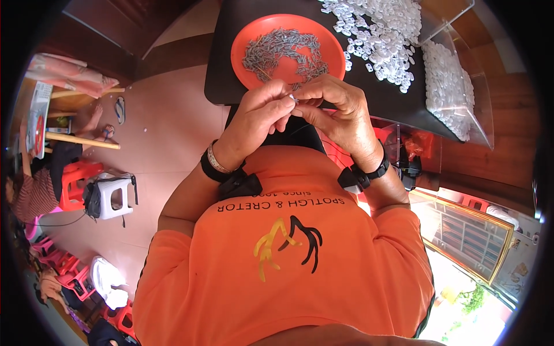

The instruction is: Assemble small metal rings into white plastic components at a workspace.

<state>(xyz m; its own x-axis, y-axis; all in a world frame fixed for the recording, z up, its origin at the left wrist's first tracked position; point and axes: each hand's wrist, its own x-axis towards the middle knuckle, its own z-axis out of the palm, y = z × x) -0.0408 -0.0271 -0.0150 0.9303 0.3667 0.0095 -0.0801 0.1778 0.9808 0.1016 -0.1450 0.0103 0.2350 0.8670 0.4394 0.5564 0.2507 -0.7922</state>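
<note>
In front of my chest, both hands meet over the near edge of a round orange-red plate (pixel 336 52). My left hand (pixel 248 124) is closed, thumb and forefinger pinching a tiny whitish piece (pixel 294 98). On its other side my right hand (pixel 343 109) pinches at the same piece with thumb and fingertips. The piece is too small and too covered by fingers to name its kind. A heap of small grey screw-like pins (pixel 277 45) lies in the plate. Many small white plastic pieces with holes (pixel 384 43) are spread on the dark table (pixel 222 75) to the right.
A clear bin (pixel 447 86) full of white pieces stands at the table's right edge. On the left are a white stool (pixel 113 196), a red stool (pixel 75 181), and another person's legs (pixel 95 124) beside a second table. A slipper (pixel 120 109) lies on the floor.
</note>
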